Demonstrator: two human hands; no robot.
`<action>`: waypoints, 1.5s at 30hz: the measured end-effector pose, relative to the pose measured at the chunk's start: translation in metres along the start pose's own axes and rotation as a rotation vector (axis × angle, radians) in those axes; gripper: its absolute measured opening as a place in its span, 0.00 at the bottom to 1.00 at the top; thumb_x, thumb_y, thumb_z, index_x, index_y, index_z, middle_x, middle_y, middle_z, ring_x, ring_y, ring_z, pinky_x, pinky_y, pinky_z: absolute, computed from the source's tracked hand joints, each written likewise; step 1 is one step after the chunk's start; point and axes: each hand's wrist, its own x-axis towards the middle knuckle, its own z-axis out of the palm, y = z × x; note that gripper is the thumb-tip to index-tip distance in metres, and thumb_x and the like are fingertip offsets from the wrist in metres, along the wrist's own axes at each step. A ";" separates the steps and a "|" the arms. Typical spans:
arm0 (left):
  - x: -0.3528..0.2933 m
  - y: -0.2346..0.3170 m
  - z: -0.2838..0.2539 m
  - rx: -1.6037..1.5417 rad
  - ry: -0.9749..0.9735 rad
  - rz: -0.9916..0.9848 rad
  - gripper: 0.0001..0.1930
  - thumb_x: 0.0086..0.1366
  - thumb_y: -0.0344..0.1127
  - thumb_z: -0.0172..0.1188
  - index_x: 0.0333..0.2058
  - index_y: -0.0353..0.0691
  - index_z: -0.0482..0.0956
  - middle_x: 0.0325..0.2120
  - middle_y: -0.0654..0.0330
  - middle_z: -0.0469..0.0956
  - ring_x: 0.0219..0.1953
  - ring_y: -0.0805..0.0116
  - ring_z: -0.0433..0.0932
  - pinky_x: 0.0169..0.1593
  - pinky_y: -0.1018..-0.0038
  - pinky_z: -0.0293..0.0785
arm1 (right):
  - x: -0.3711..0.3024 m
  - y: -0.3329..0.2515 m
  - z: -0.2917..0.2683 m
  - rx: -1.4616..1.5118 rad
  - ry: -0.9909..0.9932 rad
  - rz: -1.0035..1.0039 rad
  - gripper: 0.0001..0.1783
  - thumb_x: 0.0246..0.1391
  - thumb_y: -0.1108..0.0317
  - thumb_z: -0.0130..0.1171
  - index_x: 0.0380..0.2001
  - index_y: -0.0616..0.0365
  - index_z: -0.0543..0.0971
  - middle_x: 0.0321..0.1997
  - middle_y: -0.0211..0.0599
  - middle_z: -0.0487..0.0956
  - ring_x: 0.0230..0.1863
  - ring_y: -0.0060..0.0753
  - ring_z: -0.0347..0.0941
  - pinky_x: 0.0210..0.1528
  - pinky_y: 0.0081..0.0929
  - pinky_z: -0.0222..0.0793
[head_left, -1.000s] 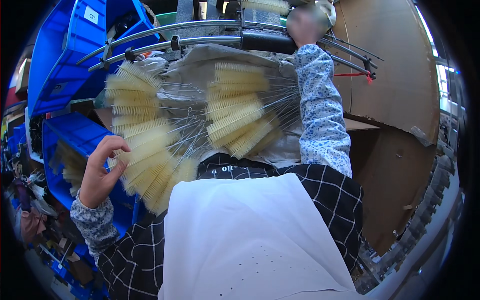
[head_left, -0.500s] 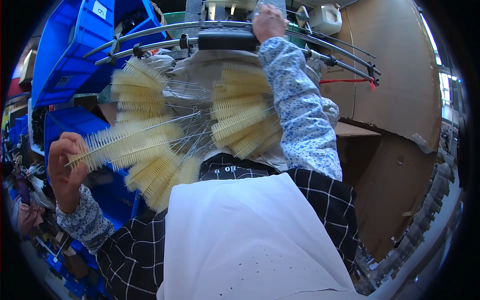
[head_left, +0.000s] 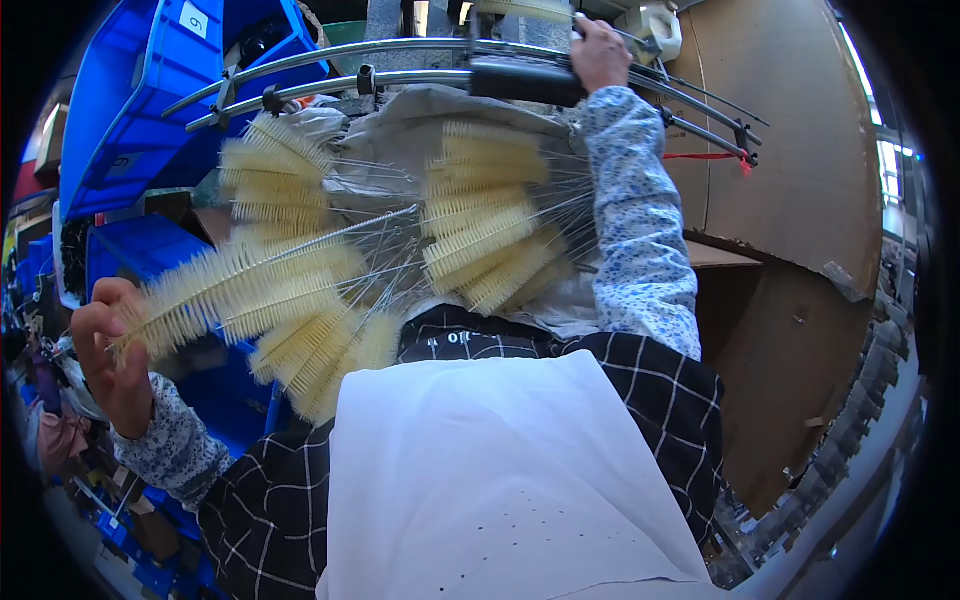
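My left hand point(head_left: 112, 350) is out at the far left, its fingers closed on the bristly tip of a bottle brush point(head_left: 225, 280). This brush has cream bristles and a twisted wire stem that points toward the middle, above other brushes. At the top, my right hand point(head_left: 600, 55) is closed on the right end of a sliding carriage point(head_left: 522, 82) with a dark front bar, mounted on metal rails. Another cream brush point(head_left: 525, 8) shows behind the carriage, partly cut off by the picture's edge. Just what my right fingers press on is hard to see.
Fanned piles of cream brushes lie in front of me, a left pile point(head_left: 300, 350) and a right pile point(head_left: 485, 215). Two curved-looking rails point(head_left: 420, 78) cross the far side. Blue bins point(head_left: 140, 110) stand at left, and a large cardboard sheet point(head_left: 790, 150) at right.
My right hand and the carriage have slid right along the rails, and a brush now shows behind it. My left hand has moved slightly left and down with its brush.
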 end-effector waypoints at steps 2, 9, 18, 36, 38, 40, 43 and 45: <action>0.000 -0.003 0.002 -0.021 0.044 0.006 0.14 0.48 0.35 0.51 0.33 0.44 0.59 0.35 0.56 0.58 0.33 0.70 0.59 0.41 0.75 0.56 | 0.011 0.047 0.012 0.014 -0.013 -0.123 0.16 0.43 0.62 0.50 0.38 0.49 0.73 0.36 0.38 0.73 0.39 0.41 0.69 0.42 0.33 0.64; 0.031 0.010 0.022 -0.001 -0.128 0.055 0.15 0.45 0.29 0.50 0.33 0.42 0.59 0.36 0.53 0.60 0.36 0.69 0.62 0.41 0.74 0.59 | 0.046 0.071 -0.005 -0.230 -0.231 0.032 0.21 0.49 0.50 0.40 0.44 0.42 0.70 0.40 0.43 0.73 0.43 0.41 0.68 0.45 0.33 0.61; 0.066 0.007 0.063 -0.277 -0.278 0.017 0.13 0.48 0.24 0.50 0.35 0.39 0.61 0.33 0.58 0.62 0.35 0.75 0.64 0.39 0.78 0.65 | -0.026 0.033 -0.141 0.580 -0.781 -0.096 0.17 0.51 0.66 0.47 0.44 0.57 0.69 0.39 0.36 0.73 0.40 0.32 0.69 0.39 0.25 0.65; 0.015 -0.005 0.059 0.538 -0.491 -0.235 0.27 0.41 0.26 0.58 0.44 0.42 0.62 0.39 0.54 0.65 0.39 0.57 0.67 0.43 0.71 0.63 | -0.013 -0.026 -0.033 -0.132 -0.019 -0.231 0.16 0.44 0.67 0.47 0.40 0.42 0.72 0.32 0.34 0.72 0.36 0.39 0.67 0.38 0.33 0.63; 0.010 -0.007 0.058 0.560 -0.458 -0.236 0.24 0.41 0.26 0.56 0.42 0.42 0.64 0.36 0.55 0.67 0.38 0.59 0.67 0.42 0.72 0.64 | -0.008 -0.028 -0.023 -0.145 -0.057 -0.213 0.16 0.45 0.63 0.47 0.41 0.42 0.71 0.32 0.33 0.72 0.36 0.39 0.66 0.39 0.34 0.62; 0.009 -0.008 0.058 0.506 -0.445 -0.320 0.22 0.42 0.25 0.55 0.40 0.40 0.65 0.34 0.56 0.67 0.36 0.58 0.67 0.40 0.71 0.64 | -0.004 -0.033 -0.021 -0.147 -0.087 -0.211 0.17 0.46 0.60 0.46 0.42 0.43 0.70 0.33 0.33 0.72 0.36 0.40 0.66 0.40 0.37 0.62; 0.012 -0.011 0.058 0.461 -0.451 -0.379 0.21 0.41 0.25 0.54 0.38 0.39 0.66 0.32 0.56 0.67 0.34 0.57 0.67 0.39 0.70 0.64 | -0.005 -0.046 -0.030 -0.024 -0.080 -0.172 0.13 0.42 0.69 0.47 0.33 0.46 0.75 0.32 0.35 0.72 0.37 0.39 0.65 0.39 0.36 0.60; 0.013 -0.015 0.059 0.471 -0.476 -0.362 0.20 0.41 0.24 0.54 0.38 0.38 0.66 0.32 0.56 0.67 0.35 0.59 0.67 0.39 0.72 0.63 | -0.005 -0.040 -0.022 -0.025 -0.031 -0.202 0.13 0.42 0.68 0.48 0.34 0.41 0.75 0.31 0.34 0.72 0.36 0.39 0.64 0.38 0.34 0.59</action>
